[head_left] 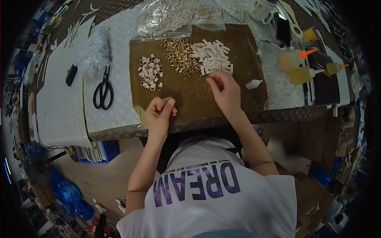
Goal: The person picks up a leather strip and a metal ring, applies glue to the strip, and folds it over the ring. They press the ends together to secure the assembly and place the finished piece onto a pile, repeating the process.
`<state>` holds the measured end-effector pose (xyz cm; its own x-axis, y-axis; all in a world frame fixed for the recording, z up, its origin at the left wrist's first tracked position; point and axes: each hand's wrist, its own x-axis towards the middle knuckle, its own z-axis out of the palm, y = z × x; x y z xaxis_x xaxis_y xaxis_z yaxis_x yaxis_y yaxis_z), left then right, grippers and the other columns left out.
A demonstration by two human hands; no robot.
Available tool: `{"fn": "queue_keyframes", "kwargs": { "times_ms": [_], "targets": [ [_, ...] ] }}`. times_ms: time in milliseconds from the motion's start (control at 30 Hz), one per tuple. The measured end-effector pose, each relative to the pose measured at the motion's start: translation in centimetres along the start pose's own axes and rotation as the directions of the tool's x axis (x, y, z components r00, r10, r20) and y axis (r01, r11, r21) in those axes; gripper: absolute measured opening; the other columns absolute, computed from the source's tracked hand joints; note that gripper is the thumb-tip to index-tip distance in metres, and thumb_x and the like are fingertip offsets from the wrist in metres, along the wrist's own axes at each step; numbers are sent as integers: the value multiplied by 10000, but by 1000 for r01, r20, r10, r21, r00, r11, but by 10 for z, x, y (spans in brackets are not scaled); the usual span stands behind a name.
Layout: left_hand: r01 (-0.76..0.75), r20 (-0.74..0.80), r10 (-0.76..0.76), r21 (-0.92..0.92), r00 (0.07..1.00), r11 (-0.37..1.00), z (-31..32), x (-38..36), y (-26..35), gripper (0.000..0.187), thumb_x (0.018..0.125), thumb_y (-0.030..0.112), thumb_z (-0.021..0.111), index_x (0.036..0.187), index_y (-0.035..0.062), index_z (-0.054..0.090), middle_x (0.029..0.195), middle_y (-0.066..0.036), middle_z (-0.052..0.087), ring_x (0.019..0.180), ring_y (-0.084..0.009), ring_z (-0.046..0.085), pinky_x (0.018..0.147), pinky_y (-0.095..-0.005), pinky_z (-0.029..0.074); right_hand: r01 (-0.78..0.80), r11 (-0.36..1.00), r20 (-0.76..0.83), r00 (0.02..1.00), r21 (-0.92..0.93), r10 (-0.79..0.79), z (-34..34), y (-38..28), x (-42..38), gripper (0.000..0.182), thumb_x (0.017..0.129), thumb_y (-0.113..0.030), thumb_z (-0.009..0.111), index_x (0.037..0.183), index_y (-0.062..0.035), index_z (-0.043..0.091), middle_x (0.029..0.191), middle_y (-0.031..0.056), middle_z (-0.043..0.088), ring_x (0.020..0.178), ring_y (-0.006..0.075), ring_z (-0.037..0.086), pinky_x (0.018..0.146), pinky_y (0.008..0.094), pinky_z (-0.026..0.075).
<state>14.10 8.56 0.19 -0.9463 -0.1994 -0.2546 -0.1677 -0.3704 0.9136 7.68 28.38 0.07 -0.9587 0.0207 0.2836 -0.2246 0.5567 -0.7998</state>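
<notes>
My left hand (159, 113) is closed in a pinch above the near left part of the brown mat (194, 107). A small whitish strip piece (172, 101) shows at its fingertips. My right hand (227, 95) is over the mat's right half, thumb and forefinger drawn together just below a pile of short white strips (214, 55); whatever they hold, if anything, is too small to make out. Beside the strips lies a heap of gold-coloured metal rings (180, 55). Farther left is a group of rings with white strips folded on them (151, 71).
A small white bottle (254, 84) lies right of my right hand. Black scissors (104, 93) and a clear plastic bag (93, 53) are at left. Bags of strips (166, 18) lie behind the mat. Yellowish squeeze bottles (299, 74) and a mug (260, 10) stand at right.
</notes>
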Motion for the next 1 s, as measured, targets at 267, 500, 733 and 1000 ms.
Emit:
{"fn": "queue_keyframes", "kwargs": {
  "times_ms": [267,500,733,1000],
  "targets": [
    [-11,7,12,-55,1000,998,-9,2,-2,383,855,9,603,653,131,301,878,-103,613,520,-68,445,469,-205,344,-22,939,52,998,-342,43,25,1,24,210,791,-274,693,819,-93,591,715,24,547,655,208,561,585,336,458],
    [-2,9,3,-98,1000,995,-11,2,-2,394,852,4,601,643,136,294,878,-93,611,495,-38,364,429,-200,284,-69,963,50,995,-259,85,28,-2,24,153,795,-199,689,805,-86,586,652,11,521,596,162,552,564,295,453],
    [62,37,-55,-233,998,970,-20,2,1,402,860,-14,573,633,161,290,924,-102,631,478,-27,279,429,-204,211,-275,840,229,956,467,185,21,-16,-16,106,831,-39,641,863,-38,540,741,-22,584,599,20,505,539,169,393],
    [132,88,-108,-328,990,935,-27,6,3,413,861,-19,559,622,176,285,923,-114,638,463,-28,226,420,-209,192,-255,797,231,962,547,149,30,-2,-26,114,871,8,572,979,-27,571,796,-20,562,648,12,487,562,161,378]
  ]
}}
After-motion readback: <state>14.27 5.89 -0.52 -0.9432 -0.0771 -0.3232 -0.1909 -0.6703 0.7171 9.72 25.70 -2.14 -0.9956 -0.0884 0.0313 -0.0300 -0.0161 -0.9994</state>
